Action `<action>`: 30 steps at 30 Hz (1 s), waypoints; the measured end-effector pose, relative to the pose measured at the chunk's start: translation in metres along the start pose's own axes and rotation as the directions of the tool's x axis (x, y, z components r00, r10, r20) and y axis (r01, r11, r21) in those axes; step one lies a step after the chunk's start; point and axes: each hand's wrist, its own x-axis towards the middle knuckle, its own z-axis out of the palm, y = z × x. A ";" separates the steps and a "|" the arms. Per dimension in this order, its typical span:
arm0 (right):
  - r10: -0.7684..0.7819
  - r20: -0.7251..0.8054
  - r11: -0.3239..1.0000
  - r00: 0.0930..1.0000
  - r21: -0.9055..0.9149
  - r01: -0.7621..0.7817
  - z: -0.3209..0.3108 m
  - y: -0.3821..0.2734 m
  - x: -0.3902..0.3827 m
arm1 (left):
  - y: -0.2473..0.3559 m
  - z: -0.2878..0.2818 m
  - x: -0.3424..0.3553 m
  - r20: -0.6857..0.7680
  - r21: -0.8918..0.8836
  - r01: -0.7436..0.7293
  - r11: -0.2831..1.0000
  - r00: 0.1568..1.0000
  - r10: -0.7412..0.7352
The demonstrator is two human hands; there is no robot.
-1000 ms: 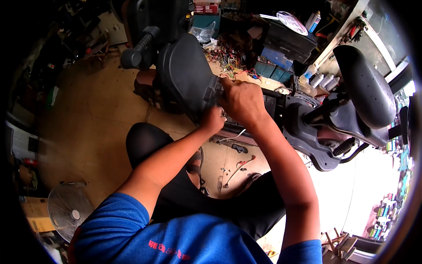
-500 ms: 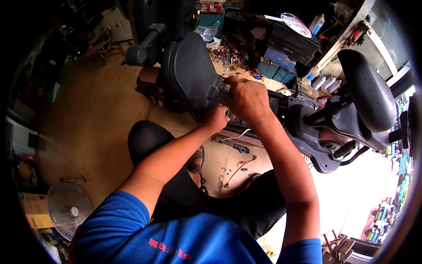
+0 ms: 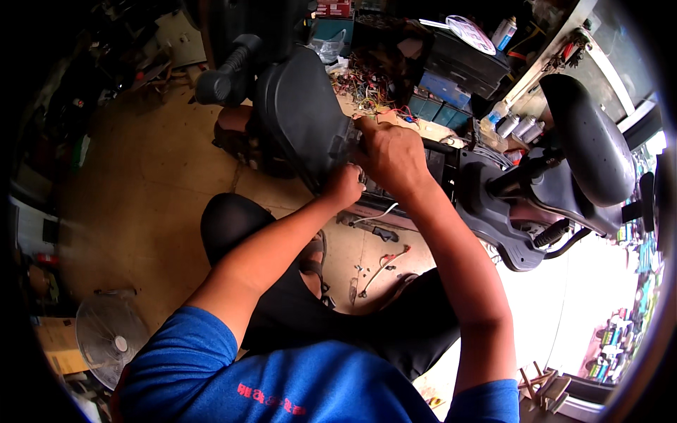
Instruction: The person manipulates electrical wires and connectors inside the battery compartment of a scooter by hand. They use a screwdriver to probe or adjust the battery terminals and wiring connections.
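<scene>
An electric scooter stands across in front of me, its black seat (image 3: 300, 106) on the left. Beside the seat's right edge, over the battery compartment (image 3: 438, 169), my two hands work close together. My left hand (image 3: 343, 187) is closed, the fingers pinched around a small part too hidden to name. My right hand (image 3: 396, 156) lies just above and right of it, knuckles up. Its fingers curl down at the seat's edge, and what they grip is hidden beneath them. A white cable (image 3: 377, 213) hangs over the compartment's near side.
On the floor below lie a short cable (image 3: 386, 271) and small loose pieces. Tangled wires (image 3: 363, 88), teal batteries (image 3: 437, 107) and a black case (image 3: 465, 63) sit behind the scooter. The scooter's other black seat (image 3: 589, 141) rises at right. A fan (image 3: 113, 342) stands at lower left.
The whole view has shifted slightly. Both hands stay at the seat's edge, with little visible change in their grip.
</scene>
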 end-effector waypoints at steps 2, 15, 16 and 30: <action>0.055 0.020 0.998 0.998 -0.002 -0.055 -0.001 0.002 0.000 | 0.001 -0.002 -0.001 0.065 0.036 0.036 0.999 0.997 -0.038; -0.048 -0.054 0.994 0.997 0.096 0.053 0.007 -0.006 0.002 | -0.009 0.010 0.001 -0.180 -0.111 -0.138 0.984 0.977 0.117; 0.021 0.054 1.000 0.998 -0.004 -0.021 0.007 -0.006 0.002 | -0.009 0.009 0.002 -0.129 -0.056 -0.101 0.993 0.987 0.093; -0.060 -0.026 0.983 0.998 0.174 0.064 0.004 0.001 -0.003 | -0.012 0.006 -0.006 -0.082 0.000 -0.136 0.991 0.987 0.136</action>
